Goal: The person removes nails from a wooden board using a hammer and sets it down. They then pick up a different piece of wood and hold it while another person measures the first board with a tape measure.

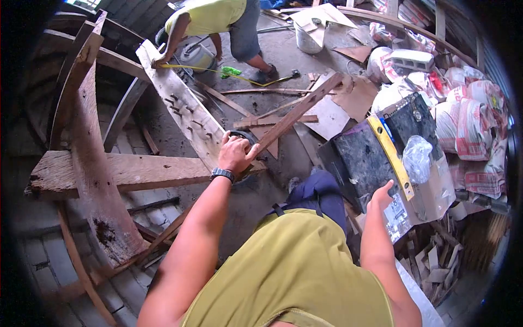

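Observation:
My left hand [236, 155], with a watch on its wrist, is at the near end of a pale plank [188, 111]. Its fingers curl over a round black object [246, 135], partly hidden beneath them, whose kind I cannot make out. Several dark pegs or nails stick up from the plank. On the right, my right hand [383, 195] is beside a yellow spirit level [390, 155] lying on a black and brown cardboard piece [357, 158]. One digit points up towards the level; the other fingers are mostly hidden.
Another person [212, 22] bends at the plank's far end, with a yellow tape measure [239, 77] stretched nearby. A thick beam [131, 171] and curved timbers [90, 125] fill the left. Cement sacks [471, 125], a concrete block [411, 59] and a bucket [309, 39] stand beyond.

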Tool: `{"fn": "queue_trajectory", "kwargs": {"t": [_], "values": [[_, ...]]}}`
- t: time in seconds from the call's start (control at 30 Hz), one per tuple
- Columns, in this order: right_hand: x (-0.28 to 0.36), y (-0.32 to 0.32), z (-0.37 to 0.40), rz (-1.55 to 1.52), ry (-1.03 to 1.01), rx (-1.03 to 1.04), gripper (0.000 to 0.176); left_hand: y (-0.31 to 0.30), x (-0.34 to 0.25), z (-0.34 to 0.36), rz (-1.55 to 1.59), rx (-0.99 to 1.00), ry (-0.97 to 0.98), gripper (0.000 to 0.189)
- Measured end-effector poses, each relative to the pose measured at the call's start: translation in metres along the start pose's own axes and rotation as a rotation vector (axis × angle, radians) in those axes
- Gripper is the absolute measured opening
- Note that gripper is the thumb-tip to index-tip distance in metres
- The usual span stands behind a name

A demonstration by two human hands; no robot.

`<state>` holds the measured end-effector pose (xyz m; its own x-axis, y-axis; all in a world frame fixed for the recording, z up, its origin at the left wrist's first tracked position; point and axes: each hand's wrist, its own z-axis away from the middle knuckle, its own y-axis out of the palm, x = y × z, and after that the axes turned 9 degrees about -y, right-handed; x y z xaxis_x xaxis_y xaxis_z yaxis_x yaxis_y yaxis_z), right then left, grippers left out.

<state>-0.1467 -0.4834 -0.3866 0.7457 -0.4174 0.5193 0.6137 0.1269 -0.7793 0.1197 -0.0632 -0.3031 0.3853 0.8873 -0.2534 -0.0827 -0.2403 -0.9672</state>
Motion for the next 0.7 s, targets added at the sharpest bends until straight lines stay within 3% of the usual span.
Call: {"fn": "queue_trajectory", "kwargs": {"t": [0.17, 0.37, 0.47, 0.6, 0.7], "values": [[-0.007, 0.008, -0.008, 0.003, -0.020, -0.042, 0.112, -0.010, -0.007, 0.000, -0.033, 0.096, -0.045, 0.050], [-0.012, 0.014, -0.014, 0.007, -0.026, -0.045, 0.114, -0.004, -0.002, 0.000, -0.013, 0.027, -0.011, 0.050], [-0.016, 0.017, -0.018, 0.028, -0.050, -0.073, 0.115, -0.010, -0.008, -0.002, -0.041, 0.095, -0.012, 0.051], [-0.053, 0.054, -0.061, 0.121, -0.111, -0.228, 0.113, -0.008, -0.011, -0.001, -0.057, 0.095, -0.020, 0.051], [-0.038, 0.038, -0.043, 0.011, -0.113, -0.142, 0.108, -0.005, -0.009, -0.001, -0.056, 0.052, -0.026, 0.053]]}}
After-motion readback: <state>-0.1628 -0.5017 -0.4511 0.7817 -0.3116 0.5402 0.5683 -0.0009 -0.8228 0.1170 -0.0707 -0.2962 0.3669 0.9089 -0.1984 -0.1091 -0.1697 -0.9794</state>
